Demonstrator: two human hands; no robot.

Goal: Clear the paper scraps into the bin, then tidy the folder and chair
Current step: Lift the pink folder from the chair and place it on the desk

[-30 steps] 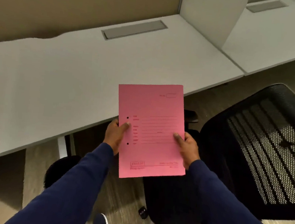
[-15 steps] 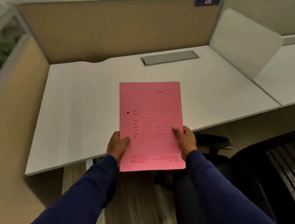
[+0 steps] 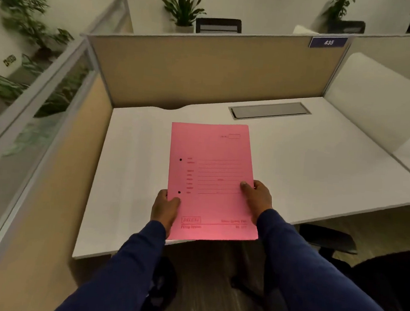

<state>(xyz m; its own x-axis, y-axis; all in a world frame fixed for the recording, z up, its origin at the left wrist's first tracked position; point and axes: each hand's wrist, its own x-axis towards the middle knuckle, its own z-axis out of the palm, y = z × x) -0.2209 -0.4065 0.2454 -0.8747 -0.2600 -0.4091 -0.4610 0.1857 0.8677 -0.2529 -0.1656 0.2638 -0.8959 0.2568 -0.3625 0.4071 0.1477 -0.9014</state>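
Observation:
A pink folder [image 3: 212, 175] with printed lines and two punch holes is held flat over the front part of the white desk [image 3: 320, 169]. My left hand [image 3: 164, 207] grips its lower left edge, thumb on top. On the right edge sits my right hand [image 3: 257, 197], thumb on the cover. The black chair [image 3: 390, 275] shows only partly at the lower right, beside the desk's front edge. No paper scraps are in view. A dark round shape [image 3: 161, 289] under the desk may be the bin; I cannot tell.
Beige partition panels [image 3: 210, 72] wall the desk at the back and left. A grey cable flap [image 3: 270, 110] is set into the desktop near the back. A white divider [image 3: 380, 100] stands at the right. Plants [image 3: 184, 4] stand behind the partition.
The view has risen and shifted forward, so the desk and partitions fill the frame. The folder has moved from in front of the desk edge to over the desktop, both hands still on it.

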